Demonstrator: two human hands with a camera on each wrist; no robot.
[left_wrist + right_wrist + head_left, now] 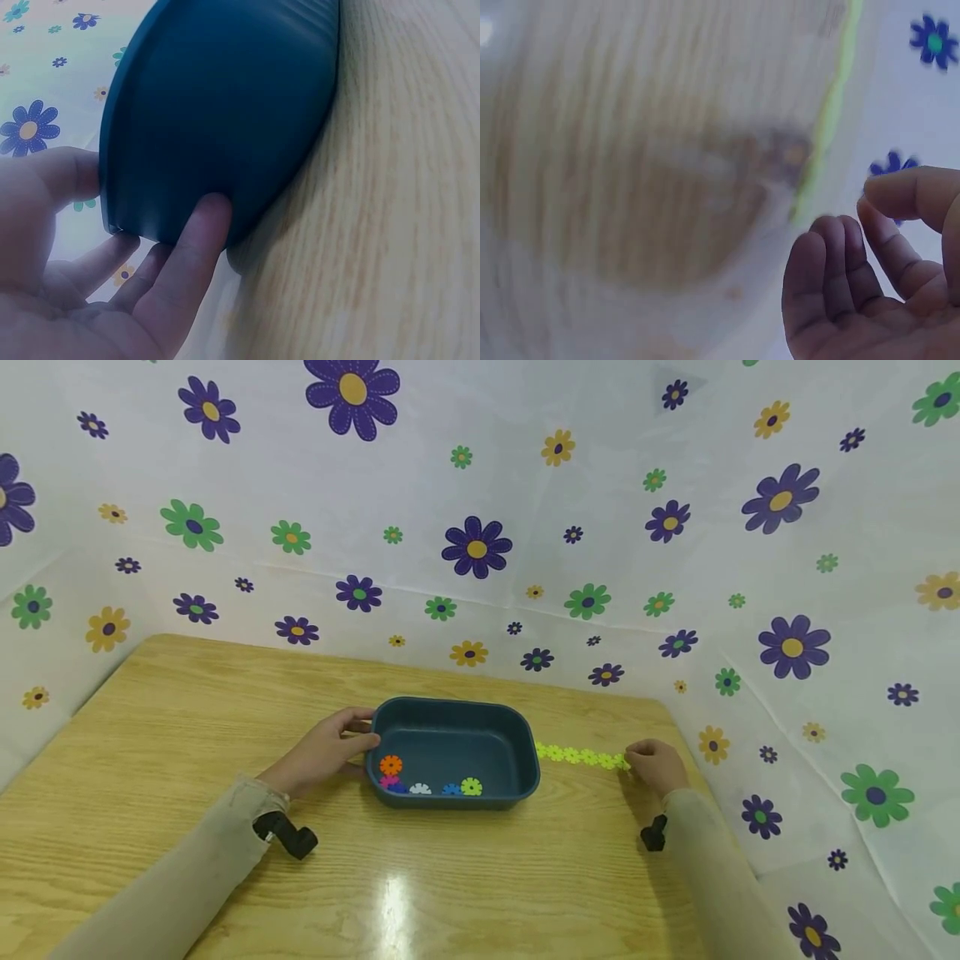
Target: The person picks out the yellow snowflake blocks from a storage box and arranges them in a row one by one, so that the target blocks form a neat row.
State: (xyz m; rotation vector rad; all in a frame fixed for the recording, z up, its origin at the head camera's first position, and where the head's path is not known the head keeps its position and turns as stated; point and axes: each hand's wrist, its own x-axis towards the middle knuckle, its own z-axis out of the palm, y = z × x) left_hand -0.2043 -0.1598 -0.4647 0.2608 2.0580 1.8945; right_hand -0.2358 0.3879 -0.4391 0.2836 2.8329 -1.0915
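Note:
A dark blue tub stands on the table with several small flower-shaped plastic discs inside. My left hand holds its left end, with the thumb at the rim and the fingers against the outer wall. To the tub's right, a row of joined yellow-green flower discs lies on the table. My right hand is at the row's right end. In the right wrist view its fingers are loosely bent, fingertips close beside the yellow-green row, and nothing shows between them.
Inside the tub lie an orange disc, a white disc, a yellow-green disc, and pink and blue ones along the front wall. The wooden table ends at a flower-printed cloth behind and on the right.

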